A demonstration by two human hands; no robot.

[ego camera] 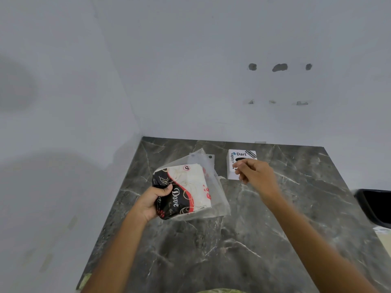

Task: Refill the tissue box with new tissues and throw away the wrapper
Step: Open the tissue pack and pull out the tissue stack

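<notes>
My left hand [151,200] grips the near left end of a tissue pack [184,190], a soft black, red and white wrapper holding white tissues, lifted a little above the counter. A loose clear flap of the wrapper [208,166] fans out past the pack's far side. The white cube tissue box [232,169], with stickers and a dark oval slot on top, stands at the back of the counter. My right hand [256,173] hovers over the box's near right corner, fingers curled and pinched together, nothing visible in them.
The dark marble counter [222,250] sits in a corner between two white walls. A black bin or tray [374,206] shows at the right edge, past the counter's side.
</notes>
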